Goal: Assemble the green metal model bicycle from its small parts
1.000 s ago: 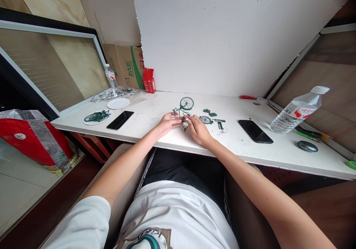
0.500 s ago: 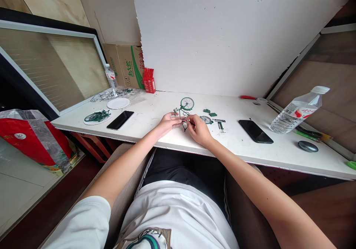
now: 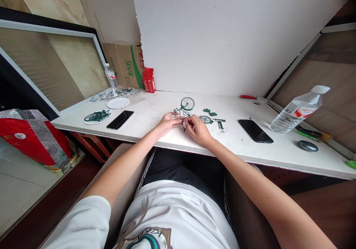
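Between my hands, above the front of the white table (image 3: 155, 137), is a small green model bicycle (image 3: 187, 104), partly assembled, with one spoked wheel pointing away from me. My left hand (image 3: 168, 123) grips its frame from the left. My right hand (image 3: 198, 129) pinches at the frame from the right; its fingertips hide the exact spot. Just right of the hands lies a loose green spoked wheel (image 3: 205, 119). Beside it are small flat green pieces (image 3: 213, 114) and a narrow green part (image 3: 220, 125).
A black phone (image 3: 256, 131), a tilted water bottle (image 3: 297, 110) and a dark mouse-like object (image 3: 307, 146) are on the right. To the left lie another phone (image 3: 120, 120), a plate of green parts (image 3: 86, 119) and a white plate (image 3: 118, 103). A white board (image 3: 228, 45) stands behind.
Almost everything holds still. The model bicycle has shifted very slightly in my hands, and my right fingers have moved a little at the frame.
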Demonstrator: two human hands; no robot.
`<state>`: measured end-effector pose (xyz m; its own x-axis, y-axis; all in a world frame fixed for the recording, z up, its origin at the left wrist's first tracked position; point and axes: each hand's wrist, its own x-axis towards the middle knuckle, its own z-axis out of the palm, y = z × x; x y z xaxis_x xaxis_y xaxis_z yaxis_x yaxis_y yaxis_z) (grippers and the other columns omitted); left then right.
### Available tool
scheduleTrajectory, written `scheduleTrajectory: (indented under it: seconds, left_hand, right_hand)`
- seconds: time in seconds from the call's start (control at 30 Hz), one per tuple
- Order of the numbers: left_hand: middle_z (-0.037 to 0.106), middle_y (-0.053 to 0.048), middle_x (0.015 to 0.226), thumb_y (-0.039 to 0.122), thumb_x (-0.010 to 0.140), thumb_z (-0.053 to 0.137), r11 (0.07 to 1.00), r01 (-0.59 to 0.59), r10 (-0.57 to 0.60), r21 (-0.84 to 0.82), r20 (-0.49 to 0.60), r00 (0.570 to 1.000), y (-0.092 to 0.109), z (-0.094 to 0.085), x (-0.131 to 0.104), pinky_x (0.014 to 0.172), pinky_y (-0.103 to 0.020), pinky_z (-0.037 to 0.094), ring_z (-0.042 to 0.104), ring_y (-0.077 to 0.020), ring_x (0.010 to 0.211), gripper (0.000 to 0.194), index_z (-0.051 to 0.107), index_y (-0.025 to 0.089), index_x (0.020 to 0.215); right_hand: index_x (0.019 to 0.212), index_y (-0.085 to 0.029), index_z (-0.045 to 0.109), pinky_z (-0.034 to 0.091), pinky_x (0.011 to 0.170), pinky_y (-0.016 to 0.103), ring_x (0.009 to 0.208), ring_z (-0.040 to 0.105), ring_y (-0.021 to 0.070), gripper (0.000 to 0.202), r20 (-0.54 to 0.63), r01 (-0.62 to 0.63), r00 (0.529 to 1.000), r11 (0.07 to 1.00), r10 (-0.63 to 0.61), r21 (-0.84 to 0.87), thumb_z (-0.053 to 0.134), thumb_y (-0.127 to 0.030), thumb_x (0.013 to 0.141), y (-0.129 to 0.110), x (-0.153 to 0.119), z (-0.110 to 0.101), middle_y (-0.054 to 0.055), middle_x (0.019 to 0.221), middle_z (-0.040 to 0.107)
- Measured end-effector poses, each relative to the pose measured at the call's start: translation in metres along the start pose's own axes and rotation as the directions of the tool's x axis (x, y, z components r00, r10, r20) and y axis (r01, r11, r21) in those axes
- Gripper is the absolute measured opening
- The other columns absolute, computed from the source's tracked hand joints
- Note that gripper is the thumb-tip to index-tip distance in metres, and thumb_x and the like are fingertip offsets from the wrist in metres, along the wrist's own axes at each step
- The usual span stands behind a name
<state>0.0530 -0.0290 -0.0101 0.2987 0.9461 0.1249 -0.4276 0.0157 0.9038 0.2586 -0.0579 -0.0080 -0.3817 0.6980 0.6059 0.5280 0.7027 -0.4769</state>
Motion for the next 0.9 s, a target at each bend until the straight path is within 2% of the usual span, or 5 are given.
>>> scheduleTrajectory:
  seconds: [0.27,0.5,0.9]
  left_hand:
    - [0.079,-0.015,0.114,0.01,0.076,0.088,1.0,-0.001,0.001,0.0,0.002,1.0,0.0004,0.0006,-0.0004,0.115,-0.052,0.049,0.077,-0.024,0.105,0.044,0.055,0.017,0.105]
    - [0.079,-0.015,0.114,0.008,0.074,0.088,1.0,0.005,-0.005,0.002,-0.001,1.0,0.002,0.0027,-0.002,0.115,-0.052,0.049,0.077,-0.0238,0.106,0.046,0.054,0.016,0.105]
    - [0.078,-0.014,0.11,0.013,0.073,0.092,1.0,0.012,-0.013,0.02,0.009,1.0,-0.0012,-0.0005,-0.0002,0.112,-0.051,0.05,0.077,-0.0237,0.101,0.05,0.055,0.017,0.106]
  right_hand:
    - [0.107,-0.024,0.064,0.048,0.074,0.037,0.085,0.062,0.0226,0.023,0.024,0.016,1.0,1.0,-0.017,0.011,0.048,-0.04,0.11,0.0001,0.0009,-0.0007,0.008,0.102,0.065]
    - [0.106,-0.024,0.063,0.049,0.081,0.04,0.092,0.063,0.0241,0.031,0.02,0.051,0.998,0.998,-0.052,0.026,0.042,-0.046,0.112,0.0031,0.0012,0.0004,0.008,0.103,0.065]
    - [0.106,-0.024,0.065,0.05,0.078,0.04,0.089,0.062,0.0246,0.038,0.043,0.043,0.998,0.999,-0.045,0.027,0.04,-0.052,0.112,0.0005,0.0009,-0.0003,0.009,0.099,0.064]
